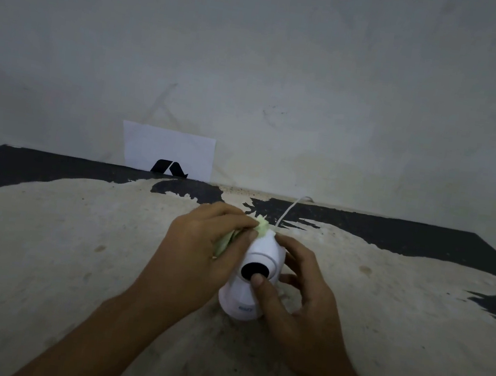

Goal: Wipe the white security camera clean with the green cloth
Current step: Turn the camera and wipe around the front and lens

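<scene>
Left hand (201, 244) clutched cloth (261, 229) at camera's (256, 271) eleven o'clock; right hand (296, 292) gripped body, its thumb likely to smudge the lens (253, 271).

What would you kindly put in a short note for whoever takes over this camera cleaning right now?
Left hand: holds the cloth against the camera, upper left side.
Right hand: steadies the camera, thumb at the lens edge.
Camera stands on the worn table, its cable running back to the wall.
Done: wiping under way; how much cannot be told.
Left: lens, front, base, right side.
</scene>
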Tool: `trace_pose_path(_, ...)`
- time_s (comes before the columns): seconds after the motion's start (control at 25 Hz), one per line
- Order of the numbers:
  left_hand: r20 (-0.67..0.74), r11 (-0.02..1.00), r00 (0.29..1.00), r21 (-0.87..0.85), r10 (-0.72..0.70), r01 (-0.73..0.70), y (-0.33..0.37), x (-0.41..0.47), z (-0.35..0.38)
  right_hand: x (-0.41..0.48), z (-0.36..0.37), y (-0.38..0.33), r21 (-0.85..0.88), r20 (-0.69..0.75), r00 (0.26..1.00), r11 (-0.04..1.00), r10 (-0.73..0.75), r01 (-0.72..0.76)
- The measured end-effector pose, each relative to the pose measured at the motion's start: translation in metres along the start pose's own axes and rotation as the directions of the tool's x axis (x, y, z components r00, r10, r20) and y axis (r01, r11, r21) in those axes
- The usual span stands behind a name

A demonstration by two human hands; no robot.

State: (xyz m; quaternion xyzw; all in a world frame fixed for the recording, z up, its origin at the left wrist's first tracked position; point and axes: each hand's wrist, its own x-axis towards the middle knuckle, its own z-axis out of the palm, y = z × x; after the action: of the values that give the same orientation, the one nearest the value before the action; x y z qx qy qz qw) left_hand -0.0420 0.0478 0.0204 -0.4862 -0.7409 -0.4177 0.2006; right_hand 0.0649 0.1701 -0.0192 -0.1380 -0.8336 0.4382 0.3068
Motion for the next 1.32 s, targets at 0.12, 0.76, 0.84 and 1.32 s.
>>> trace_pose_path(0.12, 0.017, 0.996, 0.996, 0.033, -0.082, 0.082, -0.008, 0.002, -0.003, -0.002, 0.002, 0.0, -0.007, -0.026, 0.999, 0.999, -0.045, 0.045)
trace_pose_path(0.76, -0.052, 0.951, 0.951, 0.048, -0.304, 0.306, -0.004, 0.008, -0.013, 0.0, 0.0, 0.008, 0.007, -0.053, 0.993, 0.994, -0.109, 0.11)
trace_pose_path(0.84, 0.022, 0.966, 0.968, -0.053, -0.251, 0.252, -0.002, 0.009, -0.014, 0.001, -0.001, 0.011, -0.008, -0.044, 0.99, 0.991, -0.134, 0.134)
trace_pose_path(1.32, 0.157, 0.962, 0.96, -0.111, -0.232, 0.25, -0.007, 0.019, -0.017, 0.007, -0.01, 0.027, 0.095, -0.004, 0.979, 0.975, -0.203, 0.202)
